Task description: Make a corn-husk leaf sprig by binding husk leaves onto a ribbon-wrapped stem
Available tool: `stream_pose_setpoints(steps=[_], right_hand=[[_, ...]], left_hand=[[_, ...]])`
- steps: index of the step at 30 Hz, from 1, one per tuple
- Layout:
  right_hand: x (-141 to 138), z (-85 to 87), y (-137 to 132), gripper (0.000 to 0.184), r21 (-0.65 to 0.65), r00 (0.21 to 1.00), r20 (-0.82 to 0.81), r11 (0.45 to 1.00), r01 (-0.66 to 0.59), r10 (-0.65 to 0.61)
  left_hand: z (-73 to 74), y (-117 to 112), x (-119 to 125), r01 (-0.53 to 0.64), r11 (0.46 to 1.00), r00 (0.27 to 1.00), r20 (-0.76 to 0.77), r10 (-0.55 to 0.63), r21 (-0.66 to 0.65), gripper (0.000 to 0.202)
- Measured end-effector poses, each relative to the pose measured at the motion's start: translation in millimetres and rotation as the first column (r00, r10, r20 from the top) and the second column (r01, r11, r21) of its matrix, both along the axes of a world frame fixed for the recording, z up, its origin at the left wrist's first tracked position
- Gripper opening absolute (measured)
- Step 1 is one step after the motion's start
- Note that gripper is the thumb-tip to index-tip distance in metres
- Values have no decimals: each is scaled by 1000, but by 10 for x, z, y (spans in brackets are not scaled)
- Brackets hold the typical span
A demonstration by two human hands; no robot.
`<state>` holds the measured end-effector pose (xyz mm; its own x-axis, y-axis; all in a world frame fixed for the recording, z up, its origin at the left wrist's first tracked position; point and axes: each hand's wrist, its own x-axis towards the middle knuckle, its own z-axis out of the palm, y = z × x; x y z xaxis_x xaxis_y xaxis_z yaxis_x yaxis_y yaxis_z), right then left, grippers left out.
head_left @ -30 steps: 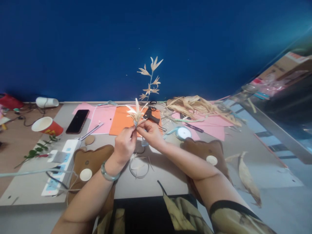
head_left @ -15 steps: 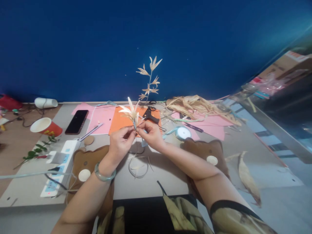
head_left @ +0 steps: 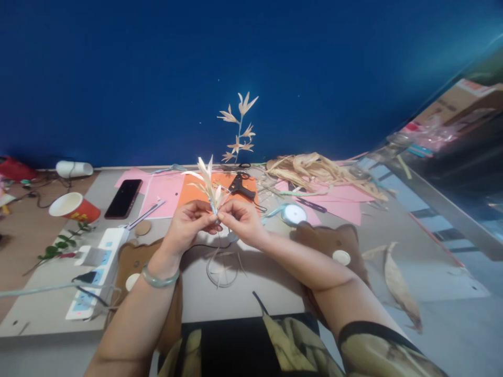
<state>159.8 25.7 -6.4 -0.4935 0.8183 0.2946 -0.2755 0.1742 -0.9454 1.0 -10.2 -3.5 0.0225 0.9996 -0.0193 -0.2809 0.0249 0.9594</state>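
A pale flower of dried husk petals [head_left: 206, 178] stands upright between my hands, with light blue tape around its stem base. My left hand [head_left: 192, 222] pinches the stem from the left, fingertips closed. From the right, my right hand [head_left: 243, 222] pinches the same spot with thumb and forefinger. Under the hands, a coil of thin wire [head_left: 222, 272] lies on the table. A roll of light blue tape [head_left: 294, 214] lies right of my right hand. Behind, a finished-looking stem with several husk flowers [head_left: 238, 131] rises against the blue wall.
A black glue gun [head_left: 240, 186] rests on orange paper [head_left: 188, 195]. Dried husks [head_left: 314, 170] are heaped at the back right. On the left are a phone [head_left: 123, 199], a red paper cup [head_left: 84, 208] and a power strip [head_left: 96, 272]. Brown cushions [head_left: 330, 246] lie under both forearms.
Both hands have shifted slightly down, and the left wrist has moved left. The flower's petals have turned and lean more to the left. Both hands still pinch the stem.
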Motion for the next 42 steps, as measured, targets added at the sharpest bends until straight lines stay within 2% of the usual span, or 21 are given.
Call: stream_pose_setpoints(steps=[5,9,13,16,21,27,32,42], right_hand=[[12,15,-35,20,-57,989,-92,990,-125,119],[20,36,-32,17,-52,981,-123,986,-157,150],[12,78,-17,19,-53,990,-105,993,-104,98],[-10,76,-3,23,-81,991,-106,993,-87,78],[-40,-13,34,31,-146,999,-39,989,12,-18],[-43,-97,90,31,-85,996,38,992,88,-85],[-52,-120,108,30,-37,996,68,998,59,-56],[-21,-80,130,32,-33,983,183,999,28,-22]], left_hand=[[9,2,16,92,995,993,75,-89,-37,41],[13,3,27,84,995,996,29,-86,55,26],[14,16,33,62,988,995,-85,-50,140,15],[2,29,44,10,980,990,-143,18,196,17],[-37,43,90,-115,966,987,-82,138,233,13],[-40,36,144,-159,972,986,-27,166,173,17],[-61,41,116,-209,974,976,-40,213,88,22],[54,19,37,-114,993,966,-235,111,1,29]])
